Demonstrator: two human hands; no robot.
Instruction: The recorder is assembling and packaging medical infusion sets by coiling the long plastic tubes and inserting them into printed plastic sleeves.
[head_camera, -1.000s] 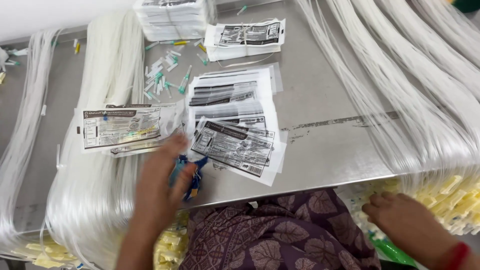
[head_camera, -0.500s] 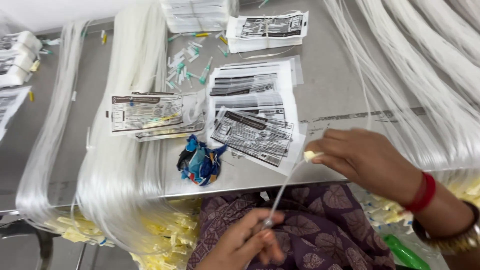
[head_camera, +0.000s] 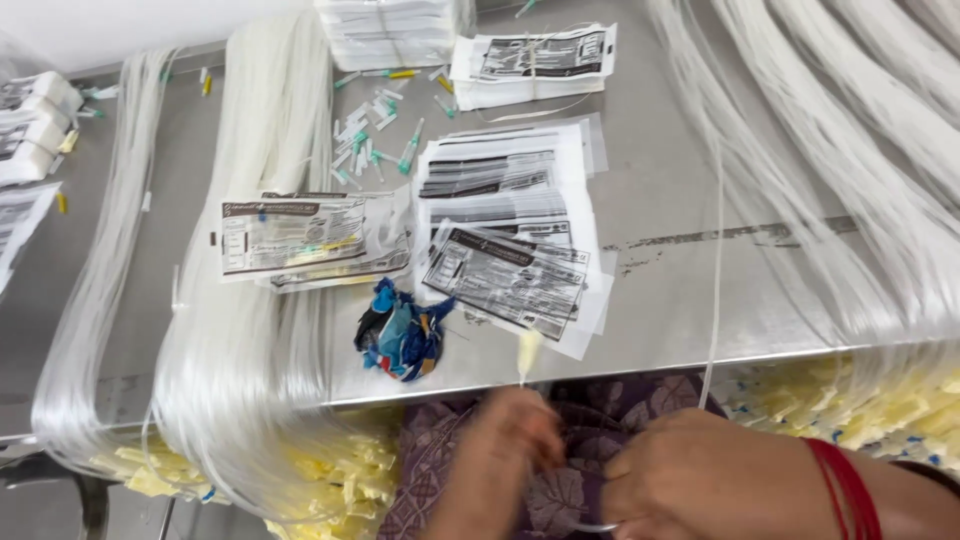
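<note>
Both hands are low in the head view, below the steel table's front edge (head_camera: 660, 350), over a purple patterned cloth on my lap. My left hand (head_camera: 500, 460) is blurred and closed around a thin clear tube (head_camera: 714, 260); the tube's pale yellow end piece (head_camera: 527, 346) sticks up above the fingers. My right hand (head_camera: 705, 480), with red bangles at the wrist, is closed on the same tube, which curls in a loop below the fingers. From my hands the tube runs up to the big bundle of clear tubing (head_camera: 860, 170) on the right.
Printed white pouches (head_camera: 510, 265) lie mid-table beside a crumpled blue heap (head_camera: 402, 332). More pouches (head_camera: 300, 238) rest on a wide tubing bundle (head_camera: 255, 300), with a thinner one (head_camera: 95, 300) at left. Small capped needles (head_camera: 372, 140) and pouch stacks (head_camera: 390, 30) lie further back. Yellow connectors (head_camera: 870, 405) hang over the edge.
My right hand has dropped from the table edge down to my lap, close to my left hand. The tube came down with it, and its yellow end now stands above my left hand.
</note>
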